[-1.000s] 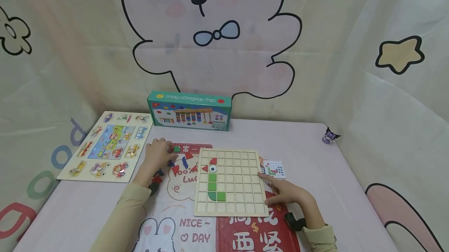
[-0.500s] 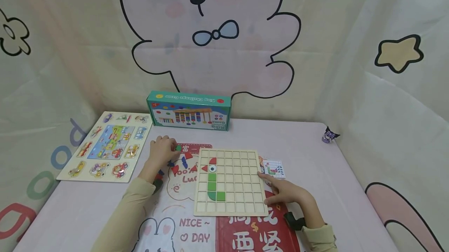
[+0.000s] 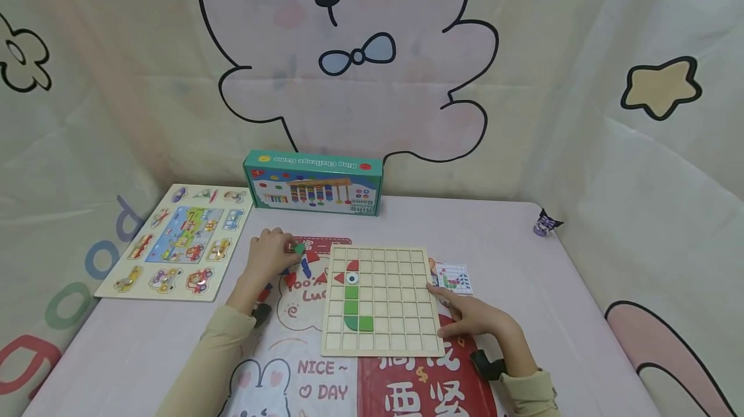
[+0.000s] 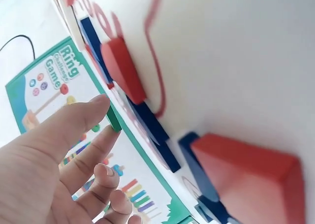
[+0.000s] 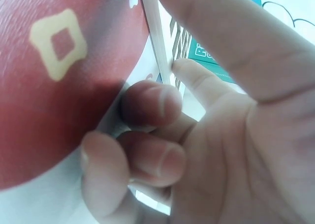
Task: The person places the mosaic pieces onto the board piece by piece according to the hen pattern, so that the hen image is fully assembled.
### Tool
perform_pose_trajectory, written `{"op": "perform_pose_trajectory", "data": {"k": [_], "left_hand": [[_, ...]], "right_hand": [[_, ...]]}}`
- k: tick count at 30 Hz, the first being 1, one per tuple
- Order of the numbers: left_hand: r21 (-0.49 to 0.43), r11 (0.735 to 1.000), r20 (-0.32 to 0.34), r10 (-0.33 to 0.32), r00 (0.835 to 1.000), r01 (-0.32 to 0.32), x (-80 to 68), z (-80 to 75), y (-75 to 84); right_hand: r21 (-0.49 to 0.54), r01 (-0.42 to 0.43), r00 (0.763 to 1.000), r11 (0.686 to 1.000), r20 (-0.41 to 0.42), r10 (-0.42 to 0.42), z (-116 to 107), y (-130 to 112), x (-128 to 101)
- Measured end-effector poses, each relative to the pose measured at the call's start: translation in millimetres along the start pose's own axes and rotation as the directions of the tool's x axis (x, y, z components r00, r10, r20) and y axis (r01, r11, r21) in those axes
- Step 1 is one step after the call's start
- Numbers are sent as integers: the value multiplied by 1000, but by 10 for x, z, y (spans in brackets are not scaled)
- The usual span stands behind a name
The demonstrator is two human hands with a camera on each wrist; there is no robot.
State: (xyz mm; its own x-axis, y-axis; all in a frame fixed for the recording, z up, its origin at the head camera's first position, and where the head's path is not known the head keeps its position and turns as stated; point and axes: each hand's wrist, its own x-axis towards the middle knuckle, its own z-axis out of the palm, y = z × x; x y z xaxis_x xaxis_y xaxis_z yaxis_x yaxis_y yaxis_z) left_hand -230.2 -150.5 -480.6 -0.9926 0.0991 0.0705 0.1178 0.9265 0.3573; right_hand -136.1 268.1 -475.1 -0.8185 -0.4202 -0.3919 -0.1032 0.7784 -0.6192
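My left hand point(image 3: 268, 255) pinches a small green block point(image 3: 299, 248) between thumb and index finger. The left wrist view shows this green block point(image 4: 114, 117) edge-on at the fingertips, the other fingers loosely bent. On the mat to the right lies a wooden grid board point(image 3: 401, 314). Set in its left cells are red pieces, an eye tile point(image 3: 352, 279) and green pieces point(image 3: 351, 308). My right hand point(image 3: 476, 317) touches the board's right edge with index finger and thumb spread apart. In the right wrist view, its remaining fingers point(image 5: 152, 106) are bent under, beside the board.
Loose red and blue blocks point(image 4: 123, 69) lie near my left hand and wrist. A pattern card point(image 3: 455, 279) lies right of the board. Behind stand a ring game box point(image 3: 316, 184) and, at left, a picture puzzle board point(image 3: 130, 272). A wrapped candy point(image 3: 545, 224) sits at the back right.
My left hand has shifted slightly right with the green block, which is now turned to a different angle at the fingertips. The right hand and grid board stay put.
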Motion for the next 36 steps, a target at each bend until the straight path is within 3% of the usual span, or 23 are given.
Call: {"op": "perform_pose_trajectory", "data": {"k": [7, 12, 24, 31, 36], "left_hand": [[-25, 1000, -2, 13, 1000, -13, -107, -12, 100], [-50, 997, -24, 57, 998, -58, -180, 37, 158], [-85, 985, -27, 147, 989, -149, -364, 90, 470], [-37, 975, -16, 219, 976, -220, -417, 174, 615], [-74, 962, -12, 261, 965, -261, -473, 231, 699]], "right_hand": [[23, -9, 1000, 1000, 2, 9, -1, -2, 7], [28, -1, 1000, 1000, 5, 1, 0, -6, 1], [30, 3, 1000, 1000, 0, -3, -1, -13, -11], [6, -4, 1000, 1000, -6, 5, -3, -12, -9], [3, -4, 1000, 1000, -5, 4, -7, -9, -8]]}}
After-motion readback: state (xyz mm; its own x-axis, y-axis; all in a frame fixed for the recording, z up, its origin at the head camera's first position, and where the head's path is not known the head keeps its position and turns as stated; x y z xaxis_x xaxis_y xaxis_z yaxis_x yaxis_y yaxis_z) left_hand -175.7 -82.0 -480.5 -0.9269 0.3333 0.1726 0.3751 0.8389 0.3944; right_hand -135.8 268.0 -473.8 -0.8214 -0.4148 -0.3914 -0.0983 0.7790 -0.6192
